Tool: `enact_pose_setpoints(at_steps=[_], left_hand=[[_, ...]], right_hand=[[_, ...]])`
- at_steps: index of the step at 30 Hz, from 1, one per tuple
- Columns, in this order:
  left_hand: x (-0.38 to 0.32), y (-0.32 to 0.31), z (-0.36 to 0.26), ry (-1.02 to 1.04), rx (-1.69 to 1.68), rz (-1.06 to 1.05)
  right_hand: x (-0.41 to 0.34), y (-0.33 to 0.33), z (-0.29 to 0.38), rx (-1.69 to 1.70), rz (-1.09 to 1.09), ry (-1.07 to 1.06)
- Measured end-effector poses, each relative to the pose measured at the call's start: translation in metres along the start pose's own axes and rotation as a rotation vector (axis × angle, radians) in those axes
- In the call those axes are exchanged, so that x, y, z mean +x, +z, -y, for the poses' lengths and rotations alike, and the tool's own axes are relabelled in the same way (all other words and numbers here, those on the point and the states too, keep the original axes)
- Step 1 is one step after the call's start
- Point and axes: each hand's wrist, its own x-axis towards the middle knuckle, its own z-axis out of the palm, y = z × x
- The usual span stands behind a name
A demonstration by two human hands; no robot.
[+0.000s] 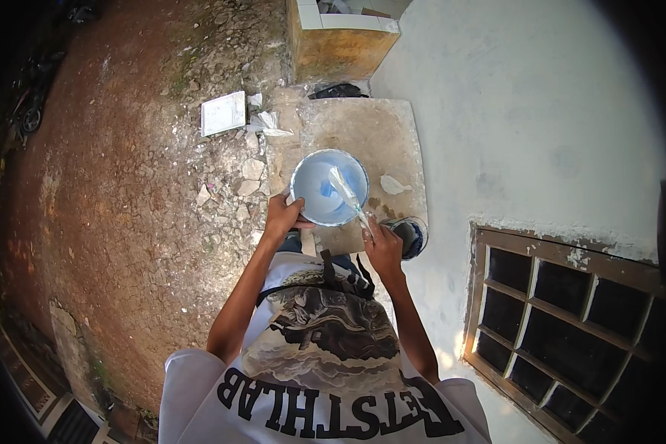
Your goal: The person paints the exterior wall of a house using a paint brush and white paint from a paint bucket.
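In the head view my left hand point(284, 215) grips the left rim of a round bucket point(317, 208), its thumb over the edge. The bucket's inside is pale, with blue smears and a whitish rim. My right hand point(383, 244) is closed around the handle of a paint-covered brush point(345, 188), whose whitish end reaches over the bucket's opening. Whether the brush touches the inside cannot be told. Beside my right hand, near the wall, stands a dark container point(412, 236) with blue and white paint on its rim.
A painted wall point(510, 122) with a wooden-framed window point(555, 311) runs along the right. Beneath the bucket is a concrete slab point(361, 127). A white tray point(223, 114), crumpled plastic point(270, 124) and broken stones point(250, 177) lie to the left. A tiled ledge point(344, 50) stands ahead.
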Motion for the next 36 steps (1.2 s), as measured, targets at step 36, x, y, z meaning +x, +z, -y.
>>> enact_pose_setpoints(at_steps=[36], left_hand=[[0.179,0.012,0.262,-0.293,0.246,0.106]], right_hand=[[-0.082,0.126,-0.110,0.135,0.472,0.753]])
